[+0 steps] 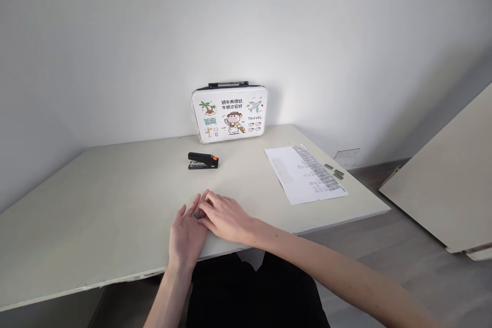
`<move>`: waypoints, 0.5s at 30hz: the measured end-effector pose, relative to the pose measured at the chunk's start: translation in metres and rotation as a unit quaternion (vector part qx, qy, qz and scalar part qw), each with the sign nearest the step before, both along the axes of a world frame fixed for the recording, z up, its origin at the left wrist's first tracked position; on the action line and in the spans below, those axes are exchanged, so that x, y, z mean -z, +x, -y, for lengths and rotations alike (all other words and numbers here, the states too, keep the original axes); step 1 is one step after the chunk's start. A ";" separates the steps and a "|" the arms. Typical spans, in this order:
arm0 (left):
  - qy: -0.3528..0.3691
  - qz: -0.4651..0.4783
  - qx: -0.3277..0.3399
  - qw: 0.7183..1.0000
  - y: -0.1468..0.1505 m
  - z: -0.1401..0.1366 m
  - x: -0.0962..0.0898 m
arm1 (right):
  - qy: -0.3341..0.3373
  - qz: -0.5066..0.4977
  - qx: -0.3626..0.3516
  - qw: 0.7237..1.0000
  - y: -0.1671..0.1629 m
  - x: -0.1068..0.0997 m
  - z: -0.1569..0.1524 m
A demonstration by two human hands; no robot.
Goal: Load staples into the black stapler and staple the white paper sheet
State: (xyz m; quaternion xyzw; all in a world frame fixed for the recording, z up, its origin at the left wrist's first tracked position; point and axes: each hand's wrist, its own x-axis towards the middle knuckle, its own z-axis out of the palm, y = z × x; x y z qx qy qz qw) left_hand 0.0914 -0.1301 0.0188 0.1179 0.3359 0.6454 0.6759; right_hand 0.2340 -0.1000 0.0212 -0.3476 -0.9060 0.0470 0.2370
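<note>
At the surface's (115,205) near edge, right grip (227,216) pinches grey piece (197,215), likely light, stiff, best held endwise; left grip (187,240) spread.

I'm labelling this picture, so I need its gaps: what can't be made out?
Head view: the small grey object at the left hand is mostly hidden by the right hand; its shape is unclear.
Head view: fine print on the white rectangular paper sheet is too small to read.
Head view: the large off-white flat panel is cut off by the right edge.
</note>
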 end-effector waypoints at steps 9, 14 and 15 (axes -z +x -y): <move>0.002 -0.050 -0.011 0.999 0.015 0.004 -0.019 | -0.096 -0.133 0.024 0.986 0.025 -0.003 0.006; 0.003 -0.034 -0.020 0.999 0.016 0.005 -0.021 | -0.172 -0.247 0.154 0.941 0.133 -0.006 0.004; 0.001 -0.034 -0.020 0.999 0.016 0.004 -0.020 | -0.168 -0.254 0.199 0.932 0.162 -0.005 0.004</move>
